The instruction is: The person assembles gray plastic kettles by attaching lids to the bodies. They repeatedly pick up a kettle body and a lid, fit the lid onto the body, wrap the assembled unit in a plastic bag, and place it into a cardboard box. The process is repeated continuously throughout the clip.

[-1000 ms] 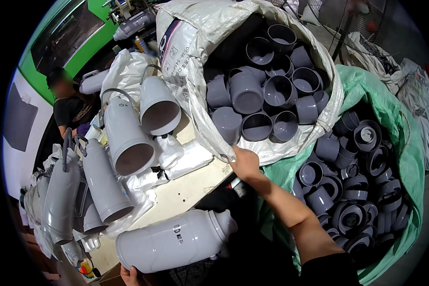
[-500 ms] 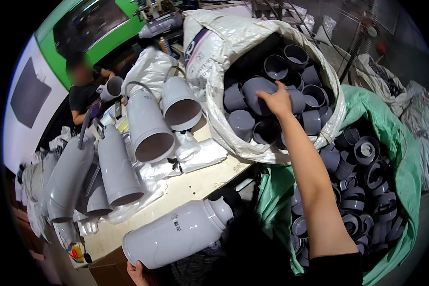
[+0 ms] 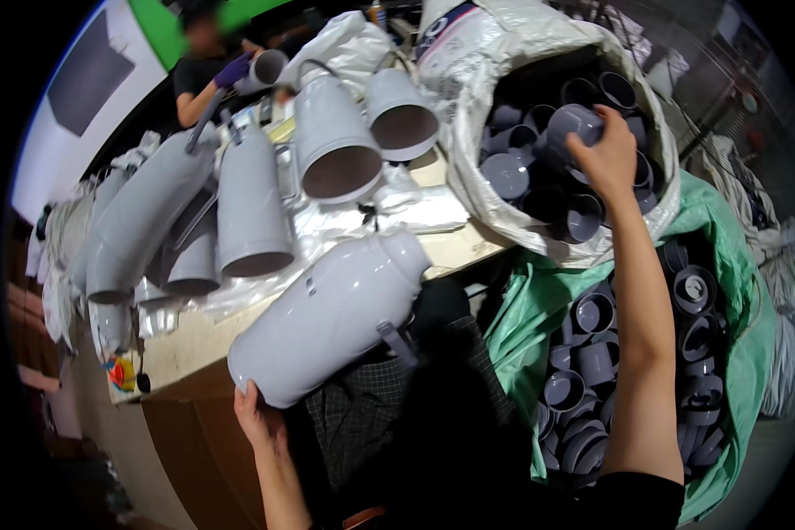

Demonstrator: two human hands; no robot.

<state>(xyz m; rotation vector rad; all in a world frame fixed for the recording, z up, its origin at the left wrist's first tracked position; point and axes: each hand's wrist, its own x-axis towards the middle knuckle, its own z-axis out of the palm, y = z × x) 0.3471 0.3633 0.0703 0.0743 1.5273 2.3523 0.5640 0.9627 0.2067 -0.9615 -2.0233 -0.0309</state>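
Grey glossy plastic flask body (image 3: 327, 309) sits tilted over the person's lap, just in front of the table edge, neck up toward the right. Left hand (image 3: 258, 420) is closed on its base, though the fingers underneath are hidden. The dark mark on its side is too small to make out, and a grey handle sticks out low on the right.

Right hand (image 3: 614, 159) is well apart from the left, thumb and fingers clamped round a grey plastic cup (image 3: 574, 131) in the mouth of a white woven sack (image 3: 481, 44). More grey cups are piled in there, deeper ones lost in shadow. Next to it, an open green woven sack (image 3: 724, 221) holds grey cups and rings, partly blocked by the right forearm.

On the pale table (image 3: 172, 353), grey flask shells (image 3: 256, 203) stand crowded, some overlapping. Behind them there's a co-worker (image 3: 190, 79), head cut off by the frame
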